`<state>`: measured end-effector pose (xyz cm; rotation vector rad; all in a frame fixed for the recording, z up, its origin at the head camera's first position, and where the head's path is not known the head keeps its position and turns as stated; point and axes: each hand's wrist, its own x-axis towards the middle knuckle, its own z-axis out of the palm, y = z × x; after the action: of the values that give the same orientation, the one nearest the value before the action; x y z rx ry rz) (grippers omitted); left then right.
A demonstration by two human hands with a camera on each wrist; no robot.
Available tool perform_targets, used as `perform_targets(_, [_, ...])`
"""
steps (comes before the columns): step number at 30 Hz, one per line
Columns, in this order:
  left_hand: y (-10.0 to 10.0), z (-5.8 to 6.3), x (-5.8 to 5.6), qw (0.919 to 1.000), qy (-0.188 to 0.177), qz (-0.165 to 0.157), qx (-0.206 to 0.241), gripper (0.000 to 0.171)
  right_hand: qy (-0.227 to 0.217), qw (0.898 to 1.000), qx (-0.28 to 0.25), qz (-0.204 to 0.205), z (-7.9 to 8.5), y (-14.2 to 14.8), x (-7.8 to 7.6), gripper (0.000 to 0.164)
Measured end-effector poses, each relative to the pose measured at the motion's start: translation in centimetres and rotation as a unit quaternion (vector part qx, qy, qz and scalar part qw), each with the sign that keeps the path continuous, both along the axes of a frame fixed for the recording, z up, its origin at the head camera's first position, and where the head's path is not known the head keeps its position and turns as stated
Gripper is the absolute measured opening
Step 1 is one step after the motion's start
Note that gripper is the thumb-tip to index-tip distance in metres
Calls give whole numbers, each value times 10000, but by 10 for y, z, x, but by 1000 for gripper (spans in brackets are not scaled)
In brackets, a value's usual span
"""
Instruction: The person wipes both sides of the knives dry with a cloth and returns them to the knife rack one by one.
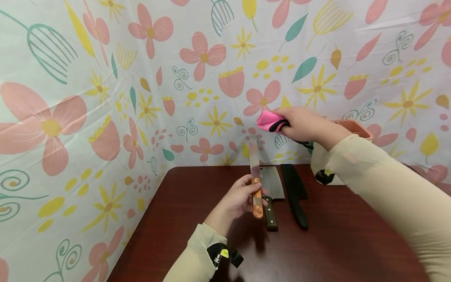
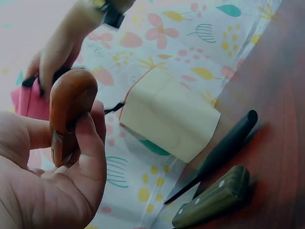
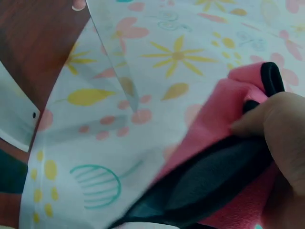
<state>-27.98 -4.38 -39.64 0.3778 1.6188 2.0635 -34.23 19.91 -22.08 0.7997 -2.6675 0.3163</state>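
In the head view my left hand grips a knife by its orange-brown handle, the blade pointing up and away. The left wrist view shows the butt of that handle between curled fingers and thumb. Higher and to the right, my right hand holds a folded pink cloth with black edging. In the right wrist view the cloth hangs apart from the blade. Just beyond the left hand, a cleaver with a dark wooden handle lies on the table.
A black knife lies right of the cleaver on the dark red table. At the back right stands a cream container with an orange-brown rim, partly hidden by the right arm in the head view. A flower-patterned sheet hangs behind.
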Motion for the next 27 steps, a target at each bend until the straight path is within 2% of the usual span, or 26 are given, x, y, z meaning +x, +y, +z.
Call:
perform_targets(6, [4,-1,5,10000,74,-2,10,26,233,9996,-144,-62,-21,-29,-26,49])
perform_targets(8, [5,-2,6,9999,123,-17,-5,27,247,9995,-163,-67,-30,-38,-32,46])
perform_targets(11, [4,-3,8,9998,172,-17,-35,28,405,9991,-103,-115,-45,-47,-38,52])
perform_targets(14, [4,-4,8,9998,198,7,-44,29,492,9986,-16,-170,-59,-52,-40,57])
perform_targets(19, [3,-4,7,9995,301,-83,-12,31,300,9992,-129,-210,-77,-55,-41,56])
perform_targets(27, [-1,-2,7,9989,389,-264,10,30,190,9987,-472,60,-84,-64,-38,51])
